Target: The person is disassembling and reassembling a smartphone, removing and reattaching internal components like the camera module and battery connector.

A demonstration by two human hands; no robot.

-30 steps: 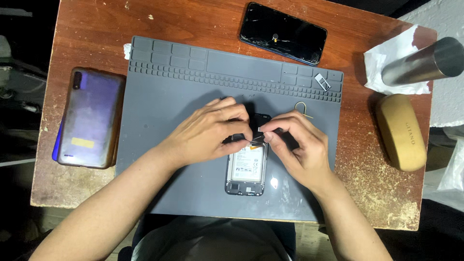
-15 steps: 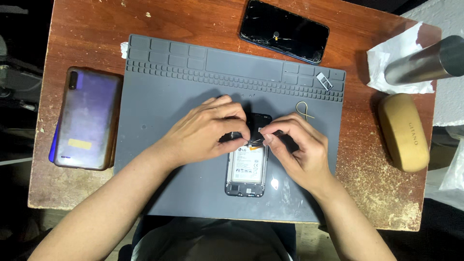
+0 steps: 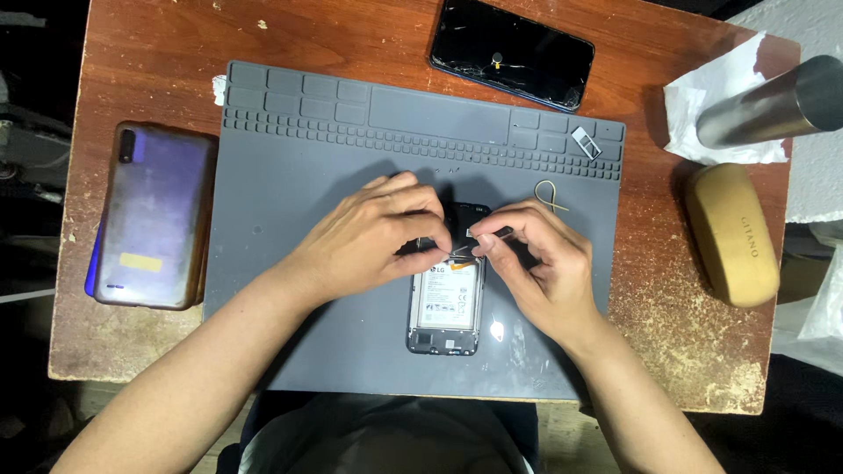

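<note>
The upper end of the opened phone point(image 3: 446, 303) was hidden under both hands, so what they were working on there could not be made out. The phone lay face down in the middle of the grey work mat point(image 3: 307, 175), its back cover off and a pale battery label showing. The left hand point(image 3: 373, 237) lay curled over its top left corner, fingers bent down against it; whether it gripped anything I could not tell. The right hand point(image 3: 536, 263) was pinched shut, thumb and forefinger closed on a thin dark tool point(image 3: 492, 235) whose tip pointed in at the phone's top edge; most of the tool was lost between the fingers.

A small bent wire loop point(image 3: 550, 195) sat on the mat just beyond the right hand, and a tiny silver tray point(image 3: 586, 142) lay in a mat compartment. A purple phone cover point(image 3: 151, 215) rested to the left, overlapping the mat's edge. A dark cracked phone point(image 3: 512, 53) lay on the wooden table point(image 3: 351, 35) beyond the mat. On the right stood a tan case point(image 3: 731, 233) and a metal cylinder point(image 3: 773, 104), cut off by the frame, on crumpled white paper point(image 3: 716, 92).
</note>
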